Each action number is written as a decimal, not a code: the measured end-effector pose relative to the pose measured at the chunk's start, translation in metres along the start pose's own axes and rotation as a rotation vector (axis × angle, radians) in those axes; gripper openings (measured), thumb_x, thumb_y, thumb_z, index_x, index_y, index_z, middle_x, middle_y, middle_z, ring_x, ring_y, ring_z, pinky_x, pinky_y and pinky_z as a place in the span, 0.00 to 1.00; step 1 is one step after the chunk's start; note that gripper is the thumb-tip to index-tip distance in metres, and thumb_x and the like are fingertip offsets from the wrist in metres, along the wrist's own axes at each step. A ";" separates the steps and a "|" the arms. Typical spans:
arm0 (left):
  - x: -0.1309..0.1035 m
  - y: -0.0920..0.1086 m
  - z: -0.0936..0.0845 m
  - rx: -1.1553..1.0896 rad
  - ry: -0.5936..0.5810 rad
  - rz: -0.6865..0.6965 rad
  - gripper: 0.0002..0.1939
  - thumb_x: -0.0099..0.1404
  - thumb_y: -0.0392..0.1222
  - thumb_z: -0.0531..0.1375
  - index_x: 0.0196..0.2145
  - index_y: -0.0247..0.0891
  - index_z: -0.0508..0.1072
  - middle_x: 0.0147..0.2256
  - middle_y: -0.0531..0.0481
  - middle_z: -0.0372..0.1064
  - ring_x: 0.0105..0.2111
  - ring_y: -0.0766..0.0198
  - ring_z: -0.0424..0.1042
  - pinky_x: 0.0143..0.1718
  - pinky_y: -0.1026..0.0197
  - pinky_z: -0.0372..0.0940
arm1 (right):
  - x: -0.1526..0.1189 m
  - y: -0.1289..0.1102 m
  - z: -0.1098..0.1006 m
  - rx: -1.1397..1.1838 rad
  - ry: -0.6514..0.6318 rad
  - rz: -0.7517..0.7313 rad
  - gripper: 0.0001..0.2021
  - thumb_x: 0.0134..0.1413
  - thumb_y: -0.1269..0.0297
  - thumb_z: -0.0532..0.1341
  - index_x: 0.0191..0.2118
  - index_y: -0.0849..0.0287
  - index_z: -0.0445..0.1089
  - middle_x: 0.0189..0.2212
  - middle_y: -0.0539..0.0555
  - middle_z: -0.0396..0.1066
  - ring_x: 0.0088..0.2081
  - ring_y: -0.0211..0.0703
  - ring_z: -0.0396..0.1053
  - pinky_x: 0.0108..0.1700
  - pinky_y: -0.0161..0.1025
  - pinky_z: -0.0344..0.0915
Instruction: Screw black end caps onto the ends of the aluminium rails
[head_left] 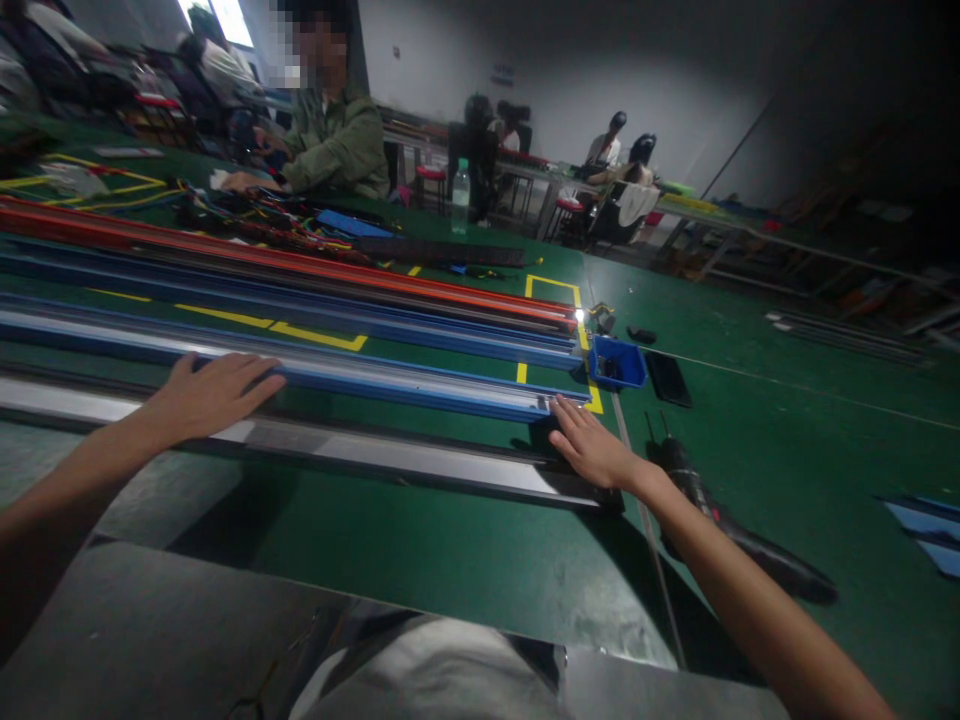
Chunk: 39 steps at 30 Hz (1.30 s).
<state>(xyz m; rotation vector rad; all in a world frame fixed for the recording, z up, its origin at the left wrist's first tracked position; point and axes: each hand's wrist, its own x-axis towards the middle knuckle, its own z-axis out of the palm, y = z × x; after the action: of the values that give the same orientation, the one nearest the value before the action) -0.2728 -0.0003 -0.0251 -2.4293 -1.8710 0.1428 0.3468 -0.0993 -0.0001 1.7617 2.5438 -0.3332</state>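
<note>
The left hand [217, 398] and right hand [594, 448], both open and gripping nothing, touch the nearer blue rail [420, 388], the latter at its end, beyond the silver rail [420, 465] by the near edge of the worktop [420, 560]

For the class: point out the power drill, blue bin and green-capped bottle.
Power drill [688, 479]: head view, on its body.
Blue bin [632, 378]: head view, on its wall.
Green-capped bottle [460, 202]: head view, on its side.

Behind the green tabletop [750, 420], a pale wall [555, 75] fades into shadow right of a bright window [231, 20].
</note>
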 end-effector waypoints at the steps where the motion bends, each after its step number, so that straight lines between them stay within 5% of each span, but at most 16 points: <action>1: -0.001 0.002 -0.001 -0.010 -0.004 -0.007 0.31 0.77 0.50 0.43 0.69 0.34 0.67 0.68 0.34 0.66 0.70 0.40 0.60 0.68 0.20 0.45 | -0.001 0.000 0.001 0.001 0.003 0.000 0.43 0.75 0.37 0.37 0.80 0.65 0.46 0.79 0.66 0.42 0.79 0.60 0.39 0.78 0.61 0.45; 14: -0.009 0.004 -0.001 0.009 -0.041 -0.064 0.34 0.75 0.52 0.42 0.69 0.35 0.66 0.66 0.34 0.68 0.70 0.41 0.60 0.69 0.20 0.43 | -0.017 -0.006 0.003 -0.013 -0.010 -0.013 0.49 0.71 0.30 0.43 0.81 0.66 0.40 0.79 0.69 0.38 0.79 0.63 0.37 0.78 0.63 0.44; 24: -0.018 -0.002 0.003 -0.033 -0.036 -0.054 0.35 0.75 0.55 0.41 0.69 0.35 0.67 0.67 0.35 0.67 0.70 0.39 0.59 0.69 0.19 0.39 | -0.025 -0.005 0.008 -0.027 0.034 -0.071 0.46 0.73 0.34 0.46 0.81 0.62 0.37 0.79 0.68 0.42 0.78 0.64 0.40 0.76 0.65 0.49; 34: -0.024 0.003 -0.004 -0.058 -0.085 -0.070 0.37 0.73 0.55 0.41 0.67 0.34 0.69 0.67 0.36 0.68 0.69 0.37 0.61 0.69 0.18 0.36 | -0.032 -0.010 0.005 -0.038 0.010 -0.061 0.41 0.77 0.40 0.43 0.80 0.69 0.44 0.78 0.73 0.43 0.78 0.67 0.43 0.75 0.65 0.53; 39: -0.029 0.004 -0.004 -0.085 -0.078 -0.092 0.38 0.72 0.57 0.40 0.67 0.37 0.70 0.67 0.37 0.67 0.70 0.37 0.60 0.70 0.19 0.35 | -0.036 -0.010 0.006 -0.032 0.047 -0.107 0.36 0.78 0.47 0.45 0.81 0.63 0.41 0.78 0.70 0.46 0.78 0.64 0.44 0.75 0.66 0.53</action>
<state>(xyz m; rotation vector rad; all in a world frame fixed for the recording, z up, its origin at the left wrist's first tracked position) -0.2758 -0.0293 -0.0206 -2.4189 -2.0586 0.1587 0.3498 -0.1369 0.0010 1.6465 2.6659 -0.2554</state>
